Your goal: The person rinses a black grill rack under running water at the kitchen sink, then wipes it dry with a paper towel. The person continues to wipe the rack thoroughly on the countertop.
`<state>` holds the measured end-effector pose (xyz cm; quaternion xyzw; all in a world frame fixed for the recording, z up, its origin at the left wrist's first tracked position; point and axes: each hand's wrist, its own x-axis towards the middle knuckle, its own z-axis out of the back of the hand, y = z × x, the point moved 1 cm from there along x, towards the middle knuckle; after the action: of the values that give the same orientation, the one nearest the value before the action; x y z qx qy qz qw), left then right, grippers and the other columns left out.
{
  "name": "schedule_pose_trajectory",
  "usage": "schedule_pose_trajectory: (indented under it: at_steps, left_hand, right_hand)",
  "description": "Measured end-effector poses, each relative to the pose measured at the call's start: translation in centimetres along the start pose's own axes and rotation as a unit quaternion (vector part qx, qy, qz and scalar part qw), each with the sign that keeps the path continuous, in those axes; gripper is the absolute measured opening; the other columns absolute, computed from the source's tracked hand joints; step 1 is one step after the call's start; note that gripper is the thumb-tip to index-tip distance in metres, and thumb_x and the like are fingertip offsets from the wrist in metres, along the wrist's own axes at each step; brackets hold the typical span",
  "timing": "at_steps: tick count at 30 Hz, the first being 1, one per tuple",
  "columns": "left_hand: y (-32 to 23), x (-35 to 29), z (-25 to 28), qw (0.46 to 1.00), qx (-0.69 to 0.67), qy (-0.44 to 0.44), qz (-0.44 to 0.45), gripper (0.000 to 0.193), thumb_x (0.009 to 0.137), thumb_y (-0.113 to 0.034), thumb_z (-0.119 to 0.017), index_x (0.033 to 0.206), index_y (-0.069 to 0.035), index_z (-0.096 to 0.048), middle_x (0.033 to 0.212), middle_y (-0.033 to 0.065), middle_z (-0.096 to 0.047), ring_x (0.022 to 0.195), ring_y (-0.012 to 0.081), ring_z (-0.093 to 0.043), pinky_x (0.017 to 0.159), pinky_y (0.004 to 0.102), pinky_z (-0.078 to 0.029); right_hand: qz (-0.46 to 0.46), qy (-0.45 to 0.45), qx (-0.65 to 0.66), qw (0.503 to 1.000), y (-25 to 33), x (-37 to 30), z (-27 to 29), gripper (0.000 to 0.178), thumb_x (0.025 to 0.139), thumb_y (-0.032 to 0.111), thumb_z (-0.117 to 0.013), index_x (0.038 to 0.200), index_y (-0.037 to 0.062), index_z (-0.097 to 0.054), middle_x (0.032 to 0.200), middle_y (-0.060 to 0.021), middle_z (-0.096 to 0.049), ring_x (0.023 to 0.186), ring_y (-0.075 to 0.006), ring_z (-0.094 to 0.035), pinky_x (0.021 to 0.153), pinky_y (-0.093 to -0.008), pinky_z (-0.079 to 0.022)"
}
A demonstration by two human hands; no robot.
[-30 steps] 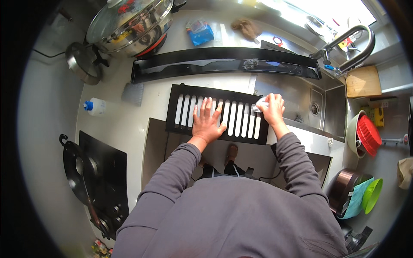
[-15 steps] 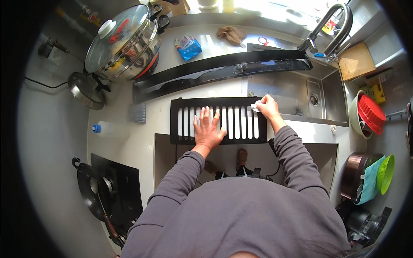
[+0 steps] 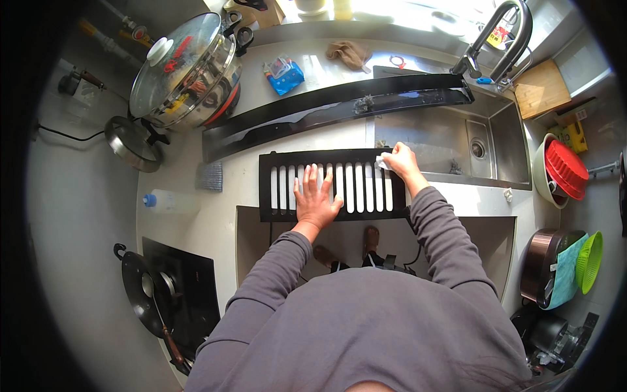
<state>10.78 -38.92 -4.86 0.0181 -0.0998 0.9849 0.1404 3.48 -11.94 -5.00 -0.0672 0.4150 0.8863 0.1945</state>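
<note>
A black slotted panel [image 3: 266, 189] lies flat along the counter's front edge, its long slots showing white counter beneath. My left hand [image 3: 316, 200] rests on the panel left of its middle, fingers spread and holding nothing. At the panel's far right corner my right hand [image 3: 401, 161] pinches a crumpled white tissue [image 3: 383, 163] and presses it onto the black rim. Behind the panel, a long black curved strip [image 3: 287, 124] reaches from the counter across the sink, with a scouring pad of tangled wire [image 3: 364, 104] on it.
The steel sink [image 3: 431, 140] with its faucet [image 3: 516, 32] is at right. A large steamer pot [image 3: 189, 85] and a lid [image 3: 132, 145] stand far left. Nearer are a bottle [image 3: 163, 200] and a wok [image 3: 140, 287] on the black stove. Red and green basins [image 3: 565, 170] sit right.
My right hand has shifted slightly left with the tissue along the panel's far edge. My left hand stays spread on the panel.
</note>
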Motion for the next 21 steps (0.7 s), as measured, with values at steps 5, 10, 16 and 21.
schedule_pose_trajectory:
  at_steps: [5, 10, 16, 21]
  left_hand:
    - [0.1, 0.0, 0.2, 1.000, 0.007, 0.017, 0.004, 0.080, 0.075, -0.045, -0.064, 0.147, -0.022, -0.037, 0.155, 0.0152, -0.022, 0.147, 0.0305, -0.012, 0.116, 0.0553, -0.010]
    - [0.0, -0.1, 0.1, 1.000, -0.003, 0.011, 0.005, 0.080, 0.075, -0.045, -0.064, 0.147, -0.022, -0.037, 0.154, 0.0151, -0.022, 0.147, 0.0303, -0.012, 0.115, 0.0557, -0.010]
    - [0.0, 0.1, 0.1, 1.000, 0.001, 0.009, 0.002, 0.081, 0.075, -0.045, -0.065, 0.147, -0.022, -0.037, 0.154, 0.0151, -0.022, 0.147, 0.0300, -0.012, 0.115, 0.0560, -0.011]
    - [0.0, 0.0, 0.3, 1.000, -0.017, -0.017, -0.005, 0.074, 0.075, -0.041, -0.062, 0.143, -0.020, -0.041, 0.152, 0.0171, -0.025, 0.145, 0.0315, -0.015, 0.114, 0.0556, -0.012]
  right_hand:
    - [-0.013, -0.001, -0.049, 0.999, -1.3, 0.3, 0.8, 0.034, 0.069, 0.027, -0.076, 0.075, 0.0047, -0.051, 0.073, -0.0145, -0.063, 0.072, -0.0259, -0.061, 0.070, -0.0370, -0.050]
    - [-0.054, 0.022, 0.004, 0.998, -3.3, 1.9, 1.6, 0.034, 0.069, 0.021, -0.079, 0.073, 0.0048, -0.049, 0.073, -0.0139, -0.063, 0.073, -0.0227, -0.062, 0.070, -0.0365, -0.050]
    - [-0.009, -0.063, 0.010, 0.998, -3.5, 2.0, 0.9, 0.029, 0.073, 0.020, -0.074, 0.076, 0.0054, -0.050, 0.069, -0.0093, -0.059, 0.070, -0.0187, -0.057, 0.066, -0.0347, -0.048]
    - [-0.006, -0.020, 0.005, 1.000, -4.6, 1.6, 1.3, 0.026, 0.070, 0.016, -0.074, 0.079, 0.0051, -0.052, 0.076, -0.0141, -0.064, 0.075, -0.0261, -0.063, 0.071, -0.0371, -0.050]
